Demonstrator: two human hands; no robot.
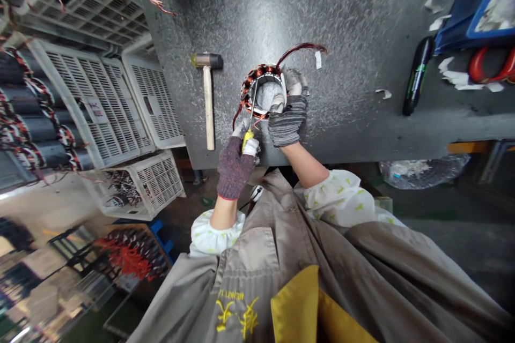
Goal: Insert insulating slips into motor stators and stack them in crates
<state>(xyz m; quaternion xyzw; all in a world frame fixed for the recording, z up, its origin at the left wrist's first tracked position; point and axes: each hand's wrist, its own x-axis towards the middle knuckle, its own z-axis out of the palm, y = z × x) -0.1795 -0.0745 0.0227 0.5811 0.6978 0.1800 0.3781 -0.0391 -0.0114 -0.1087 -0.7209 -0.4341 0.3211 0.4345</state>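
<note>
A motor stator with copper windings around its rim stands on the grey table, its round bore facing up. Dark red lead wires run from it toward the upper right, and another bundle hangs at its lower left. My left hand, in a dark knitted glove, is closed around the yellow handle of a screwdriver. The screwdriver's thin shaft reaches up across the stator's near left rim. Wrapped about the stator's right side is my right hand, in a grey striped glove, its thumb at the inner edge.
A mallet lies left of the stator. To the right are a black marker, red-handled scissors, paper scraps and a blue bin. White plastic crates stand along the table's left side, several stators among them.
</note>
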